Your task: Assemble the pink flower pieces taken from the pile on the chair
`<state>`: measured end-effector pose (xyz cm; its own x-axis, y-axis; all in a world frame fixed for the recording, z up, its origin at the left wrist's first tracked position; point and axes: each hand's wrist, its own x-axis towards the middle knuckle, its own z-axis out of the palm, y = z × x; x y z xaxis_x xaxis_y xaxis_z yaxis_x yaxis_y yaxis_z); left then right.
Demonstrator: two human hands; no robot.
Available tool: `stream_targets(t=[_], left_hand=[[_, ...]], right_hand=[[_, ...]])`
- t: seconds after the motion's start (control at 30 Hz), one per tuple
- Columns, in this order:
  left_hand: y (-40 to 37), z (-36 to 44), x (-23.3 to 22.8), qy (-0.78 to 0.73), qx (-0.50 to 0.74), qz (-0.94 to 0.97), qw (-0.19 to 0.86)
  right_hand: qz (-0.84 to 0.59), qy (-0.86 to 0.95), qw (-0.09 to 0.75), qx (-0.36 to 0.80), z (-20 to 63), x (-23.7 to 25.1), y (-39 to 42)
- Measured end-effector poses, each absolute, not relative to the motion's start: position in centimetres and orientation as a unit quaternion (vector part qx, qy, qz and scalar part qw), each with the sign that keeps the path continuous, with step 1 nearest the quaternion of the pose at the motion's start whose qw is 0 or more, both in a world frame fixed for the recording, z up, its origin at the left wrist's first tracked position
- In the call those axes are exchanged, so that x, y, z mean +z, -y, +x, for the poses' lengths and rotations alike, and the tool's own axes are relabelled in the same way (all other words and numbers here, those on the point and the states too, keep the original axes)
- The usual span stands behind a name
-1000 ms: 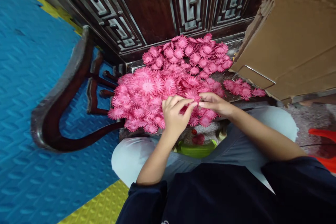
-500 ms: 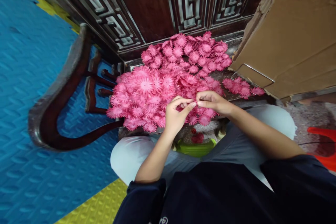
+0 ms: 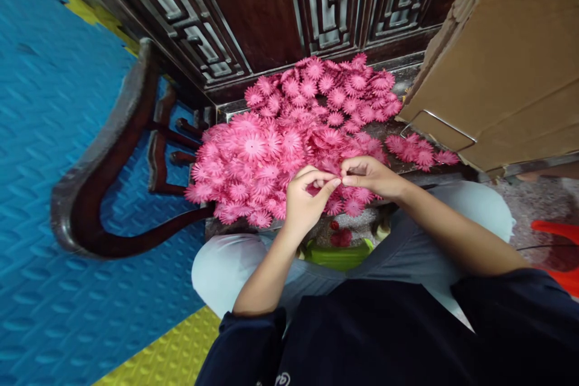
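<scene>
Near blue matting [image 3: 49, 108], a bench [image 3: 380, 131] is heaped to its front edge with pink flowers [image 3: 253, 146]. Left hand [image 3: 305, 199] and right hand [image 3: 373, 178] are pinched, contents unclear

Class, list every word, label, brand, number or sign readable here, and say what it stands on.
Navy-blue fabric shirt: a pale, curved marking, cut off by the bottom edge; too little shows to read.
Brown corrugated cardboard: no print visible.
Pink, many-petalled flower shapes: no lettering visible.
So no text can be quoted.
</scene>
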<state>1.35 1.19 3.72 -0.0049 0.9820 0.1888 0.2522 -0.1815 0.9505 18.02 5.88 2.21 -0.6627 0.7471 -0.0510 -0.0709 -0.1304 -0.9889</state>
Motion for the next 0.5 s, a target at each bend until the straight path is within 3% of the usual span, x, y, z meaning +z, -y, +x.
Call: stream_targets(t=[0.5], left_hand=[[-1.0,1.35,3.53,-0.513,0.426,0.656,0.354]], right_hand=[[-0.298,0.607,0.267,0.686,17.67,2.03,-5.81]])
